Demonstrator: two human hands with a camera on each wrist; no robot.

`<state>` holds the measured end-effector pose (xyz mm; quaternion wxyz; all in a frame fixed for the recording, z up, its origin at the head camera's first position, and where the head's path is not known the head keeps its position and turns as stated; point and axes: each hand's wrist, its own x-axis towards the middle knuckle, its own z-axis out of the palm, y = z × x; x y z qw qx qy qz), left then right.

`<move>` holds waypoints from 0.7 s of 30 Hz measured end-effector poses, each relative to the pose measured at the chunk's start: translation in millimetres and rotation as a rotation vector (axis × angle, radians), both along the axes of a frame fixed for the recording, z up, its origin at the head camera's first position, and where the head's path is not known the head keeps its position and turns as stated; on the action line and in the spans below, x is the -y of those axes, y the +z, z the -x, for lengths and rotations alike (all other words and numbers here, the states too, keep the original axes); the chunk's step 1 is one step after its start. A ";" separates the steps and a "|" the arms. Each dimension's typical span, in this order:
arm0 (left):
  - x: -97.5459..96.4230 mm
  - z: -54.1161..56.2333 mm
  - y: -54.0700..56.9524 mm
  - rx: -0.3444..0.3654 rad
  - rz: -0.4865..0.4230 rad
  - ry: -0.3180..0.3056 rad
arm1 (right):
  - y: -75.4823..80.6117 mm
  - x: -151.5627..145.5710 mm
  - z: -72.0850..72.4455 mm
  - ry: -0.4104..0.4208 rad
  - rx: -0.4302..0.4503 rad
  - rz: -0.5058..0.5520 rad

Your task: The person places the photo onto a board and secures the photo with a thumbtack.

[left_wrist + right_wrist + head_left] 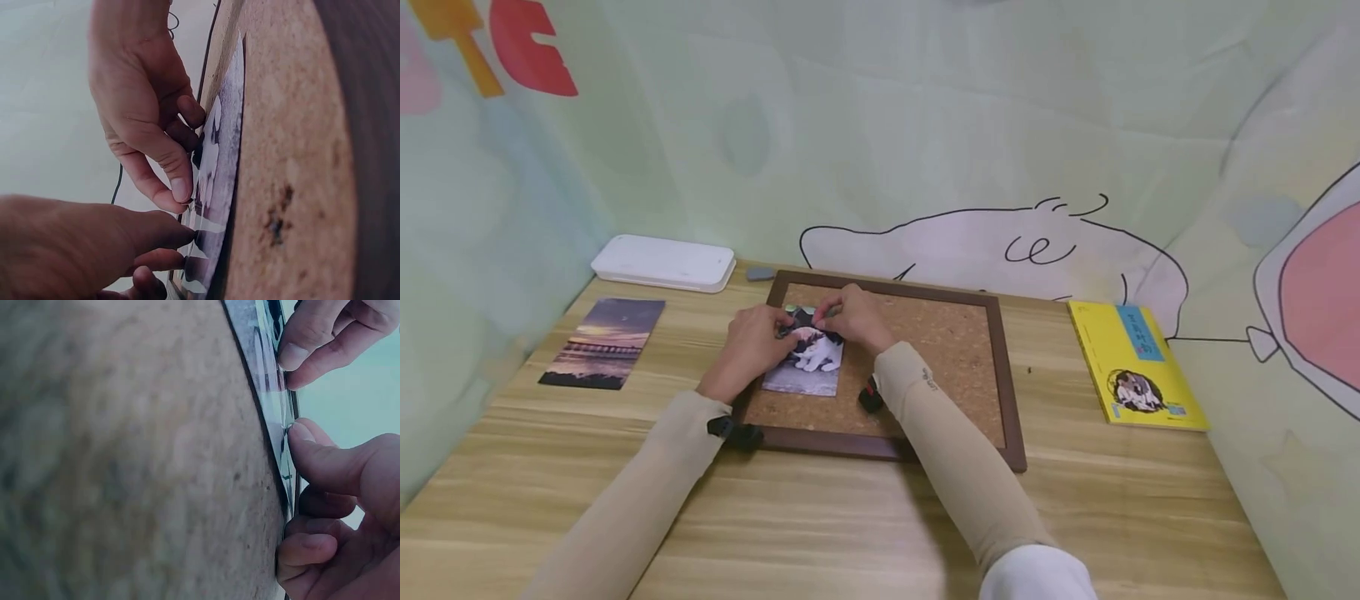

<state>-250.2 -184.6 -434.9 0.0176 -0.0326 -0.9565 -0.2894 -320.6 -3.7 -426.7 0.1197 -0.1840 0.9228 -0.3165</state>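
Observation:
A cat photo point(805, 375) lies on the left part of a brown-framed cork board point(925, 358). My left hand point(752, 346) rests at the photo's left edge; its thumb and fingertips press on the print. Over the photo's upper part, my right hand point(857, 317) pinches something tiny, apparently a pushpin point(290, 427), between thumb and forefinger. The pushpin is mostly hidden by the fingertips. In the left wrist view, the right hand point(144, 112) is just beyond the left hand point(81, 250), both low over the photo point(225, 144).
A sunset photo point(602, 346) lies on the table to the left. Behind it stands a white case point(662, 262), with a small grey piece point(760, 273) beside the board. A yellow book point(1138, 367) lies at the right. A printed cloth wall point(925, 125) closes off the back.

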 end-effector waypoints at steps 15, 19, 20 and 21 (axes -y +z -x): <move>-1.0 -0.2 0.9 -0.026 0.017 0.005 | 4.1 -1.0 6.9 -0.002 0.026 -0.015; -1.4 -0.1 0.1 -0.021 0.018 0.003 | 2.9 -0.3 8.5 -0.002 0.044 -0.014; -1.7 0.0 0.3 -0.023 0.016 0.002 | 2.9 -0.1 8.7 -0.006 0.049 -0.012; -1.8 0.2 0.4 -0.024 0.017 0.003 | 3.2 0.0 9.0 -0.010 0.054 -0.011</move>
